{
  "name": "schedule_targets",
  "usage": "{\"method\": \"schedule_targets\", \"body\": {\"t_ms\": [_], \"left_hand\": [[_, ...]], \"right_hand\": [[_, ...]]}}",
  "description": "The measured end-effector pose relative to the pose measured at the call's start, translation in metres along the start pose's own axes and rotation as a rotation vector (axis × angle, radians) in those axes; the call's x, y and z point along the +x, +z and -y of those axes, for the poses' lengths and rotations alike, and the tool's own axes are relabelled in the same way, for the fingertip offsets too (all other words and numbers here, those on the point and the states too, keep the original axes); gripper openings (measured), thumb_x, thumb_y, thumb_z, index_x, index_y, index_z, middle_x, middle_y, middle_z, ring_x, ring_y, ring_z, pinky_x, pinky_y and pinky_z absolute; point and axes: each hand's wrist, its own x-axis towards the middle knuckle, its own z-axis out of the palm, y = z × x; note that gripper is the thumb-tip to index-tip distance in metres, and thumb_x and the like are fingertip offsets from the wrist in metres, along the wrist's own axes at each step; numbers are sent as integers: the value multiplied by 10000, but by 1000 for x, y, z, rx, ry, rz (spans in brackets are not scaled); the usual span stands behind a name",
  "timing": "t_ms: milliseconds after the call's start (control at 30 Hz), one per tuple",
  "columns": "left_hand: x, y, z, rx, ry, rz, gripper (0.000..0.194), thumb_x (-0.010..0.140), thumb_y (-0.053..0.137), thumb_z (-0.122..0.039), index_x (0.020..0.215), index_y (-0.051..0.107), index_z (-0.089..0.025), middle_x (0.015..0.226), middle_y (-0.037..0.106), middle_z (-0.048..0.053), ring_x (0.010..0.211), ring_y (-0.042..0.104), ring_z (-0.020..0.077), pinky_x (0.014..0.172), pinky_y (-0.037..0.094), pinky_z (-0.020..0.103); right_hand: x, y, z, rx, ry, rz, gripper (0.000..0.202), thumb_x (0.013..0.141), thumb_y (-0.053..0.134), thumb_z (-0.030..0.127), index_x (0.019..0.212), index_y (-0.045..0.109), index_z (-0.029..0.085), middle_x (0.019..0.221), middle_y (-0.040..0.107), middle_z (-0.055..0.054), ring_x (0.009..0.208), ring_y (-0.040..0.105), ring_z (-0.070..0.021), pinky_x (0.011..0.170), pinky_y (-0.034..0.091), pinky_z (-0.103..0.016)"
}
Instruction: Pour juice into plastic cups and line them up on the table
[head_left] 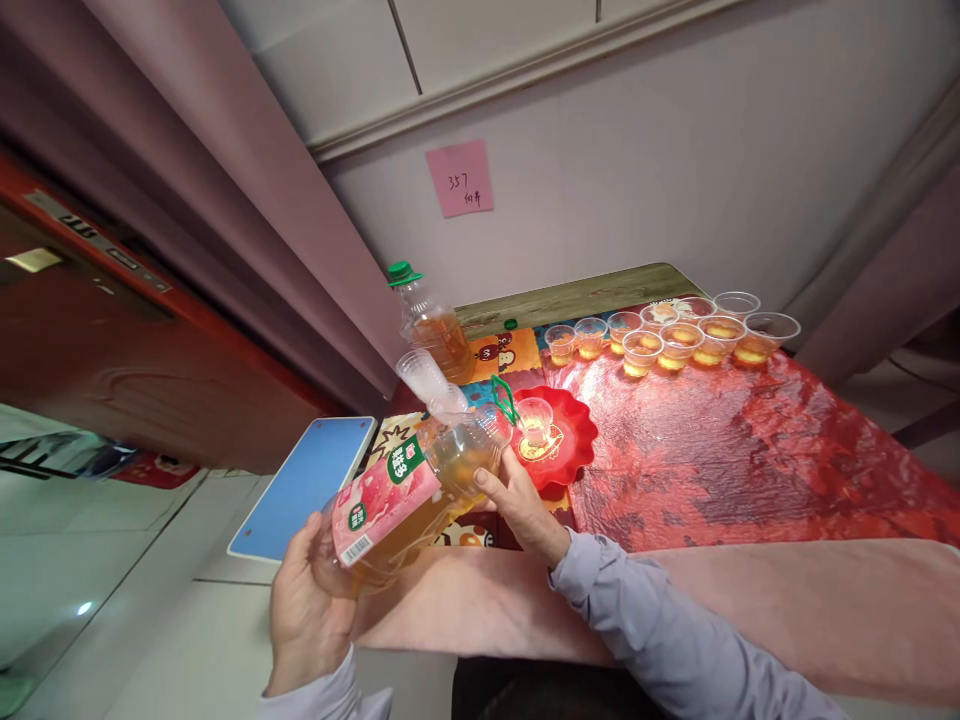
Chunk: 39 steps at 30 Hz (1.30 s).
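Both my hands hold a large plastic bottle [409,490] of amber drink with a pink label, tilted with its neck toward a clear cup [534,420]. My left hand [304,610] cups the bottle's base. My right hand [517,505] grips it near the shoulder, by the green handle ring. The cup stands on a red scalloped plate [574,445] and holds a little amber liquid. A stack of empty clear cups [429,382] lies just above the bottle's neck.
Several cups [679,340] filled with amber drink stand in a row at the table's far edge. A second bottle with a green cap [429,320] stands behind. A blue stool [304,485] is at the left, and a pink note [460,178] is on the wall.
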Motion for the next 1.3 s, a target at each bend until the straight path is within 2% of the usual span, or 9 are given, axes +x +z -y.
{"method": "schedule_targets", "body": {"t_ms": [200,467,733,1033,1300], "left_hand": [[5,-3,-1,-7,1,87,261,859,718,-362,1017,818,-180,1031,850,104,1160,774,373,1024,636,518],[-6,10,-11,-44,-43,11,227,963,612,-249,942,819,-158,943,847,64,828,791,215,932,651,364],[-15,22,-17,-69,-52,-15,282,1007,561,-204,892,812,-143,888,842,60,757,779,172,862,650,280],[-20,30,-19,-32,-32,-8,274,992,567,-211,878,812,-166,876,845,49,807,796,219,949,662,395],[-22,34,-21,-35,-51,-7,330,1037,534,-216,873,814,-153,891,848,55,757,780,190,948,657,364]], "right_hand": [[0,0,0,26,33,-12,929,827,850,681,1550,448,259,1515,668,-147,1496,581,-395,1101,632,-595],[-1,1,1,88,38,-30,870,844,858,620,1533,472,256,1547,653,-131,1506,575,-373,1178,580,-588],[0,1,2,161,56,-16,808,842,873,600,1479,490,286,1539,659,-107,1448,633,-379,1143,605,-615],[1,0,2,152,44,-45,851,831,878,608,1505,485,267,1537,664,-109,1509,575,-363,1203,565,-569],[2,0,1,156,55,-44,869,817,879,645,1502,482,286,1521,671,-103,1387,677,-362,1100,640,-568]]}}
